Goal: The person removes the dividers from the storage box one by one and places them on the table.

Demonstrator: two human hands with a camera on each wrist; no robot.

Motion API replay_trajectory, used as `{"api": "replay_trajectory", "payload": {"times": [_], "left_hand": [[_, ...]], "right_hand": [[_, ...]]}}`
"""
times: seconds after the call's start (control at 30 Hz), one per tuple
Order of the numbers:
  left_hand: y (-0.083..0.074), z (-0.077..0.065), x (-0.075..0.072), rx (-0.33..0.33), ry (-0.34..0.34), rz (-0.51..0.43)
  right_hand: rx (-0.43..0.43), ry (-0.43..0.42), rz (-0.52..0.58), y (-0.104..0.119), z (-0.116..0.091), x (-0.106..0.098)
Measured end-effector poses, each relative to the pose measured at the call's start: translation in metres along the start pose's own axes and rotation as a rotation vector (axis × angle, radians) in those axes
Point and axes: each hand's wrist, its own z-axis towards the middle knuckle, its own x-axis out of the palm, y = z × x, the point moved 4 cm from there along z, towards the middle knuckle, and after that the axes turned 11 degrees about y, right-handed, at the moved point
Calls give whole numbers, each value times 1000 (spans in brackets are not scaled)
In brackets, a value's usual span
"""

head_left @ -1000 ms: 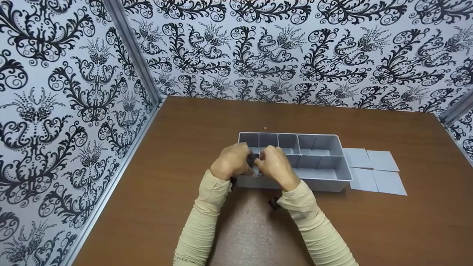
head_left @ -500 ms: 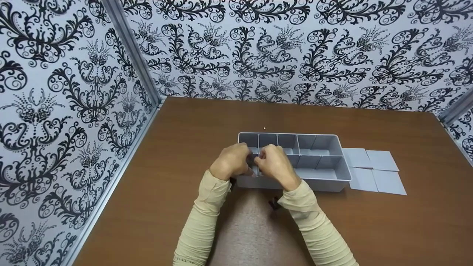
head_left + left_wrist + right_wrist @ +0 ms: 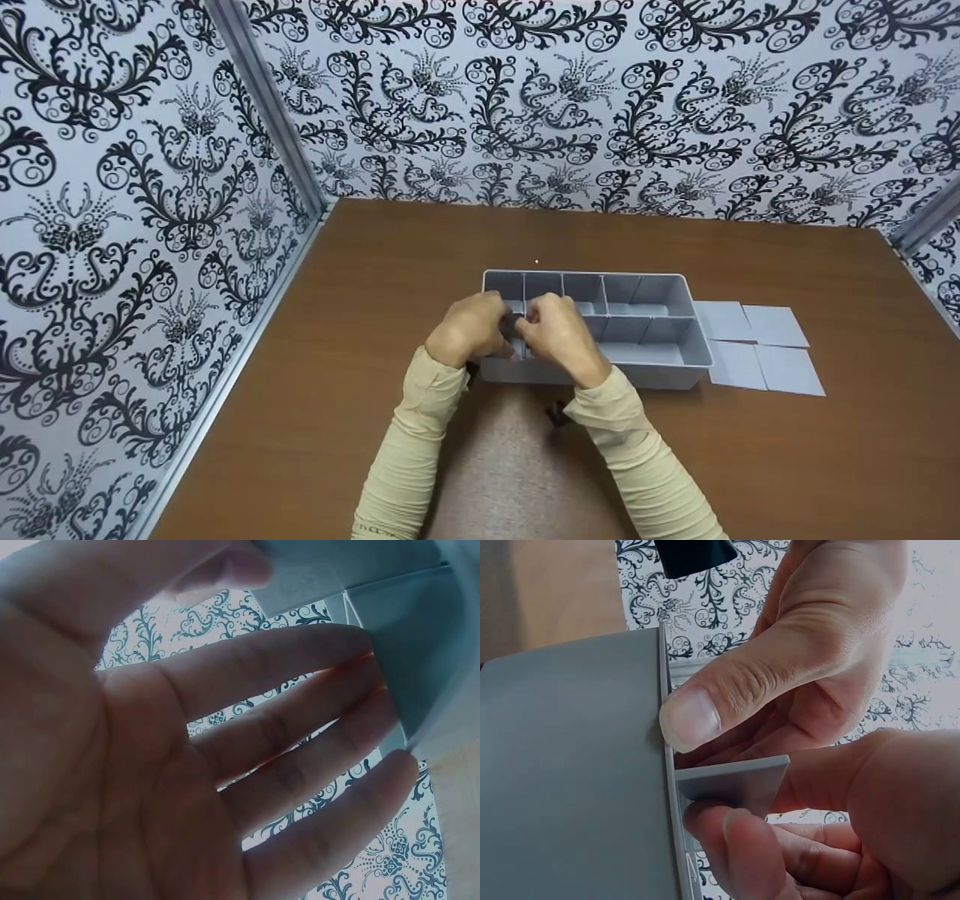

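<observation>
A grey compartment box lies across the table in front of me. At its left end my left hand holds the wall; in the right wrist view its thumb rests on the rim. The left wrist view shows the fingers long and slightly bent, tips at a box panel. My right hand pinches a thin grey divider between thumb and fingers, just beside the rim. Part of the divider sticks out past the rim there. In the head view both hands cover the left front compartments.
Several white square cards lie edge to edge at the right of the box. Other dividers split the box's back row. Patterned walls close off the brown table at the back and left.
Hardly anything differs. Both hands stay at the left front of the box, with only a very slight shift of the right hand.
</observation>
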Motion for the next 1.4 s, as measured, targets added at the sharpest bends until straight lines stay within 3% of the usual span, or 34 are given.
{"api": "replay_trajectory", "payload": {"times": [0.57,1.4], "left_hand": [[1,1,1,-45,40,4],[0,0,0,-23,12,0]], "right_hand": [[-22,-76,32,2,-2,-5],[-69,-168,13,6,-4,-10]]}}
